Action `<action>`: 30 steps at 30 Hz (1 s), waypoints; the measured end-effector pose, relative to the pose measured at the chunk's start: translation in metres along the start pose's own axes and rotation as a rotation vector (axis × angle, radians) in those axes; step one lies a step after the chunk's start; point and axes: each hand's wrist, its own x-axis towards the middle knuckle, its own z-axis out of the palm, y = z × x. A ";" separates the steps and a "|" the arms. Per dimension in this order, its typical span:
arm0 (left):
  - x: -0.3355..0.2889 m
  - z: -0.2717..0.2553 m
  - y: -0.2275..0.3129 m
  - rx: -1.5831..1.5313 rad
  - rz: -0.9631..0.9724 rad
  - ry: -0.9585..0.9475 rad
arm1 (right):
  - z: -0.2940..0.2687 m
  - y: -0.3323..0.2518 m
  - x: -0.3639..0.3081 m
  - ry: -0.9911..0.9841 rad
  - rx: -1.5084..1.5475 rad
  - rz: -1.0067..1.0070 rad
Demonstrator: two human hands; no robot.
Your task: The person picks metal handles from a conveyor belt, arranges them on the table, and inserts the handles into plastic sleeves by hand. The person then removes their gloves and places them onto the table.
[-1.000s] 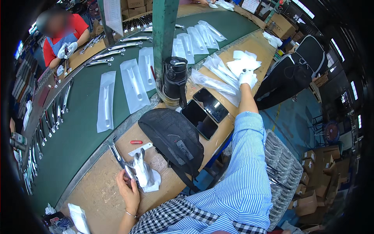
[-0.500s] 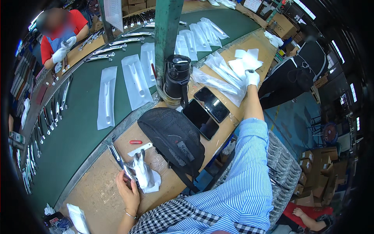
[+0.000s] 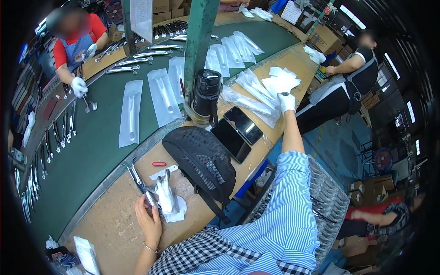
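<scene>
My bare left hand [image 3: 149, 217] is at the near left, fingers and thumb around the lower end of a long metal hand tool [image 3: 136, 176] with a dark handle. The tool's exact kind is unclear; it lies aslant on the table. A white glove [image 3: 167, 196] with greyed fingertips rests right beside it on a white sheet. My right hand [image 3: 287, 102], in a white glove with dark fingertips, reaches far right. Its fingers are closed at the near edge of a pile of white plastic sleeves [image 3: 279, 83]; other clear sleeves [image 3: 256, 94] lie just left.
A black mesh backpack [image 3: 201, 160], two phones [image 3: 230, 140], a black flask [image 3: 205, 94] and a green post [image 3: 200, 32] stand between my hands. The curved green belt [image 3: 87, 160] carries sleeved tools [image 3: 131, 112] and bare ones. Two co-workers are at the far left and right.
My view has shifted slightly; both my hands keep nearly the same places. The far-left co-worker has lowered a gloved hand with a tool to the belt. The right-hand person has turned and straightened.
</scene>
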 end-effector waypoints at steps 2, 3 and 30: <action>-0.004 -0.004 -0.001 0.037 -0.010 0.025 | 0.020 -0.015 -0.015 -0.098 0.107 0.067; -0.006 -0.005 -0.003 0.047 -0.028 0.036 | 0.029 -0.026 -0.024 -0.181 0.200 0.139; -0.002 -0.003 -0.002 0.059 0.061 0.072 | 0.011 -0.073 -0.052 -0.020 -0.195 0.031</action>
